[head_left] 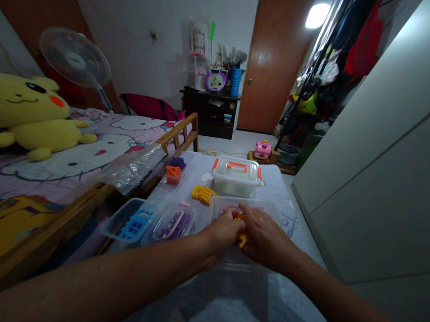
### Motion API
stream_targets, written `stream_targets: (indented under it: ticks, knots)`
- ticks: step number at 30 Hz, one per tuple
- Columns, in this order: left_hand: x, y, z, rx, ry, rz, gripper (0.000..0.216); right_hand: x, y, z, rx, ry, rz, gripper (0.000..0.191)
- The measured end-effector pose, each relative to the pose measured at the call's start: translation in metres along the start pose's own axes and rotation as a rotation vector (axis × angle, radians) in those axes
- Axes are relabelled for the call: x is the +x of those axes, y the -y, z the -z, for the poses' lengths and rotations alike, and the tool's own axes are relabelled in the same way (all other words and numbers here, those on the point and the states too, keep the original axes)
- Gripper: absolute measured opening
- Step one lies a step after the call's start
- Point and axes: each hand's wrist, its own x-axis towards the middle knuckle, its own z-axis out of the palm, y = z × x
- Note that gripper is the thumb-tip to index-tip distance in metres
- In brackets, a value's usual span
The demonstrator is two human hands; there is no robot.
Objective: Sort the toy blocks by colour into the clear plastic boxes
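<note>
My left hand and my right hand meet over a clear plastic bin. Both have their fingers closed around yellow toy building pieces, partly hidden by the fingers. Just beyond the bin lies a row of yellow interlocking pieces. To the left, blue pieces fill a clear tub. Beside it, purple pieces sit in a smaller clear container. Farther back are orange pieces and dark purple pieces.
A lidded clear box with orange clips stands behind the bin on the cloth-covered table. A wooden bed rail with crumpled plastic runs along the left. White cabinets rise at the right.
</note>
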Motion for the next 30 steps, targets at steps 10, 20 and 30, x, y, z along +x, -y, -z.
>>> stream_targets:
  ticks: [10, 20, 30]
  knots:
    - [-0.033, -0.033, 0.01, -0.084, 0.055, 0.074, 0.046, 0.006, -0.016, 0.021, 0.183, 0.223, 0.064, 0.057]
    - [-0.07, -0.041, 0.04, -0.027, 0.148, -0.155, 0.062, 0.016, -0.017, 0.02, -0.115, 0.735, -0.005, 0.043]
    - [-0.09, -0.032, 0.052, 0.153, 0.192, -0.157, 0.057, 0.023, -0.013, 0.009, -0.31, 0.845, 0.061, 0.027]
